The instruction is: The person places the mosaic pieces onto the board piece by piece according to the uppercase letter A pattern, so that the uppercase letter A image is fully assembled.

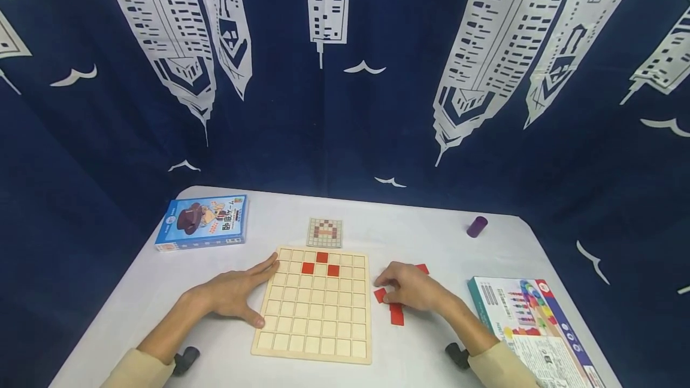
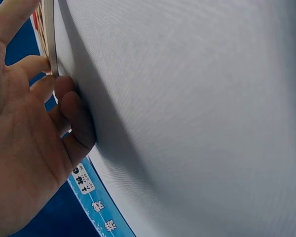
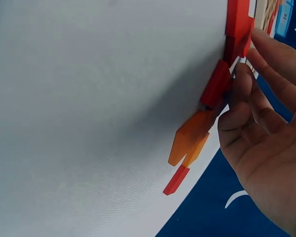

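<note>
A pale wooden grid board lies on the table with three red square tiles near its far edge, one of them a red tile in the farthest row. My left hand is spread along the board's left side, its thumb and fingertips touching that edge. Right of the board, my right hand has bent fingers and pinches a red tile at the thumb tip. Under and around this hand lie loose red tiles and, in the right wrist view, orange tiles; the hand partly hides them.
Beyond the board lies a small pattern card. A blue box stands at the far left, a white and purple box at the right. A purple cylinder lies near the far right edge.
</note>
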A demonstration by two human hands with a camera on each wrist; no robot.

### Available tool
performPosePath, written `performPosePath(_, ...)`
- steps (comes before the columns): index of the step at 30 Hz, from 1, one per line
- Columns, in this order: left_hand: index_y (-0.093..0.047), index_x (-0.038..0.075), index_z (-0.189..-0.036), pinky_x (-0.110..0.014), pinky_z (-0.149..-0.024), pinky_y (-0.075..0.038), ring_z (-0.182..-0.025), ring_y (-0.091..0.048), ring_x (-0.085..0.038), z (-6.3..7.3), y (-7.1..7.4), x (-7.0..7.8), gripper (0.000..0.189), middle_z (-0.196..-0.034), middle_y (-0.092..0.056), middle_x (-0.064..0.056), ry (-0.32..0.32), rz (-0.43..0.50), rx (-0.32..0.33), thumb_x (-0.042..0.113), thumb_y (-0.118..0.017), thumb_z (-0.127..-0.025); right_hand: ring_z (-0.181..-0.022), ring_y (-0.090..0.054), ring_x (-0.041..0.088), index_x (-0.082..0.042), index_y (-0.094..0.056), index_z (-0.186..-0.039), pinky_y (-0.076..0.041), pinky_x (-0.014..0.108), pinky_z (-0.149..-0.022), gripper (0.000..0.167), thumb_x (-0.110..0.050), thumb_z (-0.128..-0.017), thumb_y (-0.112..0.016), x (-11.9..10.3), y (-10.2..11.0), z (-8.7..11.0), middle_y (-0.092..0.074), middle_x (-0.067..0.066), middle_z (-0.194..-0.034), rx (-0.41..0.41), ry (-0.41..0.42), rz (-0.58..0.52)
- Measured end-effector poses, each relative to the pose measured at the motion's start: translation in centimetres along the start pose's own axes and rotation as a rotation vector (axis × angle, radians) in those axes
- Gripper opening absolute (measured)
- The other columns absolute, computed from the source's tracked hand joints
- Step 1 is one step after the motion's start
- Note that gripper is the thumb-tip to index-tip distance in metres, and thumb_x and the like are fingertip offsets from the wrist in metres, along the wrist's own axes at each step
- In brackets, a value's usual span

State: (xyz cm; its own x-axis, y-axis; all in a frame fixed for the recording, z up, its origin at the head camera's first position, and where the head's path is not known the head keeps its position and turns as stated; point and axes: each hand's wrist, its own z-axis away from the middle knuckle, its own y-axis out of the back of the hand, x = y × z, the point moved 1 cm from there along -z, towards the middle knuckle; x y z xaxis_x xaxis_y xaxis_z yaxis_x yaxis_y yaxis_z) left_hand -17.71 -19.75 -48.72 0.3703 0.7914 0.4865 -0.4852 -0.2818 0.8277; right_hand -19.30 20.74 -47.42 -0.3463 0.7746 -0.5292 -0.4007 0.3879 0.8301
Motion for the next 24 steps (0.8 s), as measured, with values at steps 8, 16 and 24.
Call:
performPosePath(8, -0.023, 0.018, -0.162, -0.063, -0.106, -0.040, -0.148, -0.033, -0.037, 0.04, 0.06, 0.13, 0.128, -0.170, -0.006, 0.001, 0.022, 0.001, -0.005, 0.064, -0.086, -0.060, -0.090, -0.055, 0.011, -0.017, -0.078, -0.106, -0.053, 0.028, -0.080, 0.027, -0.013, -0.081, -0.084, -0.48, -0.29, 0.25, -0.065, -0.009, -0.101, 0.018, 0.015, 0.099)
performPosePath(16, -0.023, 0.020, -0.162, -0.063, -0.106, -0.040, -0.147, -0.034, -0.037, -0.04, -0.11, -0.08, 0.128, -0.170, -0.006, 0.002, 0.025, -0.008, 0.000, 0.065, -0.085, -0.060, -0.087, -0.056, 0.011, -0.021, -0.075, -0.100, -0.051, 0.026, -0.077, 0.023, -0.013, -0.081, -0.084, -0.63, -0.38, 0.33, -0.063, -0.013, -0.095, 0.040, 0.025, 0.114)
performPosePath(24, -0.024, 0.019, -0.161, -0.064, -0.108, -0.037, -0.147, -0.033, -0.038, -0.08, 0.03, 0.05, 0.127, -0.170, -0.006, 0.002, 0.031, 0.007, -0.006, 0.063, -0.086, -0.060, -0.083, -0.056, 0.012, -0.023, -0.068, -0.095, -0.048, 0.023, -0.070, 0.024, -0.011, -0.080, -0.083, -0.59, -0.54, 0.28, -0.059, -0.011, -0.085, 0.042, 0.008, 0.091)
